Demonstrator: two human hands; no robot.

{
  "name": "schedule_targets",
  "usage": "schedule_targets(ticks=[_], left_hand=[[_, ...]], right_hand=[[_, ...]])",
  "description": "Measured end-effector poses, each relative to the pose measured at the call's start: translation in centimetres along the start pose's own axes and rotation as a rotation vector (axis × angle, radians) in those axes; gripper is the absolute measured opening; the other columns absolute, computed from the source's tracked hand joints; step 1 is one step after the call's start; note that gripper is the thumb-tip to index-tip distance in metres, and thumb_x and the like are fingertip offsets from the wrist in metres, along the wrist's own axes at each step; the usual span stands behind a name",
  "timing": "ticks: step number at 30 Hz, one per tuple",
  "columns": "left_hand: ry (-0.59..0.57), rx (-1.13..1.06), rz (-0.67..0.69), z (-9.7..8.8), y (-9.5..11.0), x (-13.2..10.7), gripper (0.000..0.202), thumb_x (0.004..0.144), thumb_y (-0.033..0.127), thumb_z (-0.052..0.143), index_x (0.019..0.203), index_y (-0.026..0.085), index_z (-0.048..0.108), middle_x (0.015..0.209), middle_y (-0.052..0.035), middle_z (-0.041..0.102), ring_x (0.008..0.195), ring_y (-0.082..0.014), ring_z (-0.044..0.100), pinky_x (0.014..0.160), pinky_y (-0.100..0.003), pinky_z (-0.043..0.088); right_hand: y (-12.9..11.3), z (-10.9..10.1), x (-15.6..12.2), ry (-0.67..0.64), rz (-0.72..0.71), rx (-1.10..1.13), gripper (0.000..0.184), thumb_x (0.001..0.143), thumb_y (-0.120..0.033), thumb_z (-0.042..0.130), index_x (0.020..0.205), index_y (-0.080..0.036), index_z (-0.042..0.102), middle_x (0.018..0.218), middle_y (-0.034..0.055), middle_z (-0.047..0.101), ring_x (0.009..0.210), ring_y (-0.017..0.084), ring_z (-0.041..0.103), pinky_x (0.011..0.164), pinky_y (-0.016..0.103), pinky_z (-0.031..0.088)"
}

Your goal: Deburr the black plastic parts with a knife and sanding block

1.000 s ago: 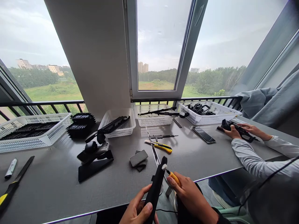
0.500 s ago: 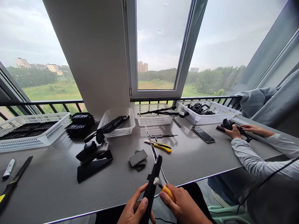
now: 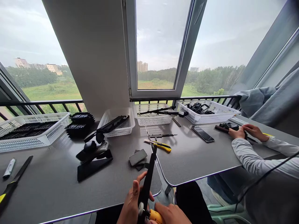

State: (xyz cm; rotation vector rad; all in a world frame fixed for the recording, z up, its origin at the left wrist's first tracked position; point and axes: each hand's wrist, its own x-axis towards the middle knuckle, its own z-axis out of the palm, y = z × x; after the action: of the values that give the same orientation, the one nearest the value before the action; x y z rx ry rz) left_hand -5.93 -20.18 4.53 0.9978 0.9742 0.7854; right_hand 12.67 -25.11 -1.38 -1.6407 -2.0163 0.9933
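My left hand is closed around a long black plastic bar that stands tilted up over the near edge of the grey table. My right hand grips a yellow-handled tool whose white tip touches the lower end of the bar. Both hands sit low at the frame's bottom edge, partly cut off.
White baskets of black parts line the window side. A phone, a yellow utility knife, a black stand and a marker lie on the tables. Another person's hands work at the right.
My right hand and the yellow tool slid down the bar toward me, from near its top to its lower end. The bar turned edge-on. The other person's hands lowered their part to the table.
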Motion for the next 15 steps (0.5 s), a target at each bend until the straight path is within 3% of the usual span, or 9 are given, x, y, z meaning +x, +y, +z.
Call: schedule_targets(ticks=[2, 5, 9, 15], left_hand=[[-0.008, -0.015, 0.020, 0.1, -0.5, 0.1, 0.106, 0.088, 0.093, 0.038, 0.158, 0.014, 0.047, 0.084, -0.0067, 0.071, 0.069, -0.0188, 0.062, 0.065, -0.029, 0.053], [-0.019, -0.037, -0.005, 0.2, -1.3, 0.2, 0.109, 0.086, 0.095, 0.035, 0.161, 0.017, 0.043, 0.087, -0.0066, 0.071, 0.064, -0.0189, 0.061, 0.058, -0.030, 0.050], [0.003, -0.005, 0.019, 0.3, -1.9, 0.3, 0.106, 0.087, 0.093, 0.037, 0.158, 0.015, 0.049, 0.082, -0.0060, 0.070, 0.066, -0.0188, 0.060, 0.063, -0.030, 0.049], [-0.025, -0.041, -0.016, 0.4, -1.9, 0.4, 0.108, 0.086, 0.095, 0.037, 0.160, 0.017, 0.046, 0.086, -0.0060, 0.071, 0.062, -0.0184, 0.060, 0.060, -0.031, 0.049]], right_hand=[[-0.9, -1.1, 0.2, -0.069, -0.006, -0.023, 0.059, 0.097, -0.078, 0.053, 0.096, -0.023, 0.073, 0.073, 0.0031, 0.069, 0.059, 0.018, 0.057, 0.056, 0.028, 0.030], [-1.4, -1.9, 0.3, -0.042, 0.024, -0.050, 0.061, 0.101, -0.076, 0.047, 0.099, -0.021, 0.074, 0.078, 0.0062, 0.072, 0.064, 0.021, 0.062, 0.058, 0.030, 0.030], [-0.4, -1.2, 0.2, -0.040, -0.003, 0.007, 0.055, 0.097, -0.077, 0.057, 0.098, -0.025, 0.075, 0.075, 0.0036, 0.071, 0.062, 0.020, 0.061, 0.057, 0.027, 0.035], [-0.1, -0.8, 0.0, 0.002, 0.012, 0.056, 0.055, 0.097, -0.077, 0.054, 0.098, -0.026, 0.074, 0.075, 0.0027, 0.069, 0.063, 0.019, 0.060, 0.059, 0.026, 0.039]])
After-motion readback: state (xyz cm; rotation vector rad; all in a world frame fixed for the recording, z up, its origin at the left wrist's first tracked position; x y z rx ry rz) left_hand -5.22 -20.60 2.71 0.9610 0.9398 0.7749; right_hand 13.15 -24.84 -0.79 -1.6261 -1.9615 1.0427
